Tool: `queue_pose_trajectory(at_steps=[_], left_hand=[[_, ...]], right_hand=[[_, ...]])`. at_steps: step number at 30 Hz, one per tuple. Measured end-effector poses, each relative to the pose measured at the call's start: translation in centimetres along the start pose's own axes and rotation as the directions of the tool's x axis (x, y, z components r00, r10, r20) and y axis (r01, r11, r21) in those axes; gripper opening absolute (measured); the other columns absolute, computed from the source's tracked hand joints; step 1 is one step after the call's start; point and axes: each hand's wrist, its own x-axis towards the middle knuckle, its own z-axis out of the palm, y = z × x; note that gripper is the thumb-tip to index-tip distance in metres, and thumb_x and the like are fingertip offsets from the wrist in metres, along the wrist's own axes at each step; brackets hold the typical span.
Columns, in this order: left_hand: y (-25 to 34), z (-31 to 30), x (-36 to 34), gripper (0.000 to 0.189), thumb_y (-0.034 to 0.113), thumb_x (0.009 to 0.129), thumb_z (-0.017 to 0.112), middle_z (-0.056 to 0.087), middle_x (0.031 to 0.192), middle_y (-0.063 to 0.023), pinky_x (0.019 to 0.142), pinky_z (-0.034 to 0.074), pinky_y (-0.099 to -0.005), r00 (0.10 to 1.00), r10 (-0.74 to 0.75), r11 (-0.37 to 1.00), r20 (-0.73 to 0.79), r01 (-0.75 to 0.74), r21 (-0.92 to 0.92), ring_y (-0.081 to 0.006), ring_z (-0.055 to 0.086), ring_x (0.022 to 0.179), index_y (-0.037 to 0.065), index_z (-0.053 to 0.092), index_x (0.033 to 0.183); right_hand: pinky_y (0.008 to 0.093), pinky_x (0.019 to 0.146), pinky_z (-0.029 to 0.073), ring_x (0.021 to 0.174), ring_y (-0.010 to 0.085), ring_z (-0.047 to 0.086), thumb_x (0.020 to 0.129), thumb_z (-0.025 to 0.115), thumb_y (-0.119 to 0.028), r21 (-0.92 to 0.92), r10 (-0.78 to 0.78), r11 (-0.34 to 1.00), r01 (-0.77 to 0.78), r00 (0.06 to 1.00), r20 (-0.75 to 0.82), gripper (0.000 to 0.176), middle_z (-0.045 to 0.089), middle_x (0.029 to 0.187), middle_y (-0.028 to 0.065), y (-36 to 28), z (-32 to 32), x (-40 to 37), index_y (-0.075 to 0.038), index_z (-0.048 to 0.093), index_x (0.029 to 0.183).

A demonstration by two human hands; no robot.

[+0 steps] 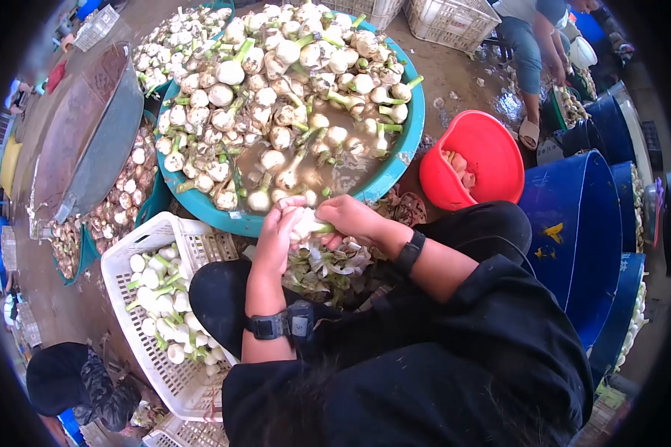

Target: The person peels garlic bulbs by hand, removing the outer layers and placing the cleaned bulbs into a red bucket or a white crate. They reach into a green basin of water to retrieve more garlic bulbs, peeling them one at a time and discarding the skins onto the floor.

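Observation:
Between my two hands is a pale garlic bulb [303, 226] with a short green stem pointing right. My left hand [273, 237] is closed around the bulb's left side. On the other side, my right hand [348, 216] grips it near the stem, the thumb on top. Both are just over the near rim of a large teal tub [224, 219], piled with muddy garlic bulbs [276, 97] partly in brown water. Peeled skins and leaves [329, 270] lie below, between my knees.
A white crate [130, 331] of cleaned garlic stands at my left. To the right are a red bucket [499, 160] with some pieces inside and tall blue barrels [566, 223]. A tilted metal cart [97, 141] is at far left. Other people sit at upper right and lower left.

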Motion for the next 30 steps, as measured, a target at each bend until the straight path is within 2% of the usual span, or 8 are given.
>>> queue_pose_trajectory(at_steps=[6, 8, 12, 13, 15, 24, 27, 30], left_hand=[[3.0, 1.6, -3.2, 0.059, -0.001, 0.080, 0.048, 0.037, 0.131, -0.0164, 0.096, 0.035, -0.0347, 0.984, 0.005, 0.934, 0.180, -0.069, 0.351, -0.0282, 0.043, 0.114, 0.008, 0.028, 0.134], [2.7, 2.3, -4.0, 0.068, -0.005, 0.073, 0.052, 0.030, 0.135, -0.0211, 0.097, 0.034, -0.0355, 0.854, 0.378, 0.203, 0.358, -0.454, 0.868, -0.0342, 0.041, 0.116, 0.008, 0.026, 0.135], [0.2, 0.8, -3.5, 0.056, -0.002, 0.074, 0.055, 0.045, 0.123, -0.0214, 0.086, 0.042, -0.0398, 0.717, 0.641, 0.169, 0.275, -0.481, 0.860, -0.0343, 0.051, 0.100, 0.004, 0.037, 0.127], [-0.7, 0.9, -3.6, 0.037, 0.002, 0.080, 0.053, 0.051, 0.117, -0.0130, 0.083, 0.046, -0.0364, 0.902, 0.429, 0.810, -0.045, -0.362, 0.462, -0.0265, 0.054, 0.098, 0.005, 0.044, 0.116], [-0.5, 1.7, -3.3, 0.029, 0.005, 0.083, 0.052, 0.053, 0.113, -0.0099, 0.081, 0.047, -0.0349, 0.900, 0.341, 0.939, -0.271, -0.337, 0.060, -0.0229, 0.055, 0.096, 0.006, 0.046, 0.112], [-0.8, -4.7, -3.0, 0.032, 0.034, 0.083, 0.055, 0.059, 0.079, -0.0026, 0.057, 0.051, -0.0296, 0.989, -0.049, 0.549, -0.136, -0.087, -0.831, -0.0178, 0.059, 0.069, 0.007, 0.053, 0.100], [2.0, -5.9, -4.9, 0.031, 0.034, 0.082, 0.053, 0.062, 0.087, -0.0029, 0.053, 0.046, -0.0291, 0.812, 0.020, 0.557, -0.584, -0.494, -0.668, -0.0172, 0.060, 0.075, 0.008, 0.055, 0.099], [5.4, -11.9, -9.1, 0.043, 0.037, 0.087, 0.048, 0.061, 0.094, -0.0099, 0.070, 0.052, -0.0380, 0.291, 0.247, 0.805, -0.924, -0.593, 0.028, -0.0215, 0.060, 0.086, -0.002, 0.051, 0.103]], right_hand=[[0.0218, 0.040, 0.041, 0.052, 0.0083, 0.053, 0.085, 0.055, -0.017, -0.562, -0.430, 0.726, 0.396, 0.899, 0.079, 0.021, 0.057, 0.063, 0.0024, 0.3, -0.5, -0.1, 0.001, 0.061, 0.078], [0.0251, 0.041, 0.042, 0.050, 0.0089, 0.052, 0.086, 0.054, -0.017, 0.049, -0.019, 0.999, 0.022, 0.998, -0.052, 0.020, 0.058, 0.063, 0.0023, 0.1, -0.3, 0.4, 0.000, 0.061, 0.077], [0.0254, 0.060, 0.049, 0.073, 0.0130, 0.059, 0.087, 0.053, -0.017, 0.612, -0.088, 0.791, 0.002, 0.990, 0.110, 0.022, 0.061, 0.090, 0.0072, 0.3, 0.5, -0.1, 0.001, 0.056, 0.099], [0.0254, 0.070, 0.048, 0.084, 0.0143, 0.058, 0.087, 0.052, -0.018, 0.619, -0.181, 0.784, 0.047, 0.971, 0.156, 0.027, 0.059, 0.099, 0.0069, 0.3, 0.8, -0.4, 0.000, 0.053, 0.107], [0.0256, 0.074, 0.046, 0.087, 0.0129, 0.056, 0.087, 0.052, -0.019, 0.617, -0.280, 0.775, 0.137, 0.950, 0.141, 0.027, 0.059, 0.097, 0.0048, 0.8, 1.4, -2.0, -0.001, 0.054, 0.108], [0.0316, 0.072, 0.046, 0.081, 0.0176, 0.057, 0.084, 0.052, -0.020, 0.783, -0.559, 0.458, 0.421, 0.821, -0.114, 0.028, 0.059, 0.093, 0.0095, -2.4, -4.4, -7.1, 0.000, 0.052, 0.104], [0.0370, 0.066, 0.048, 0.070, 0.0226, 0.060, 0.084, 0.054, -0.027, -0.379, -0.225, 0.894, 0.241, 0.970, 0.086, 0.026, 0.062, 0.082, 0.0091, -1.5, -4.5, -5.5, -0.007, 0.059, 0.100], [0.0373, 0.070, 0.048, 0.079, 0.0275, 0.061, 0.078, 0.057, -0.023, -0.976, -0.119, 0.187, 0.108, 0.989, 0.087, 0.019, 0.061, 0.080, 0.0140, -2.6, -2.0, -4.2, -0.008, 0.062, 0.090]])
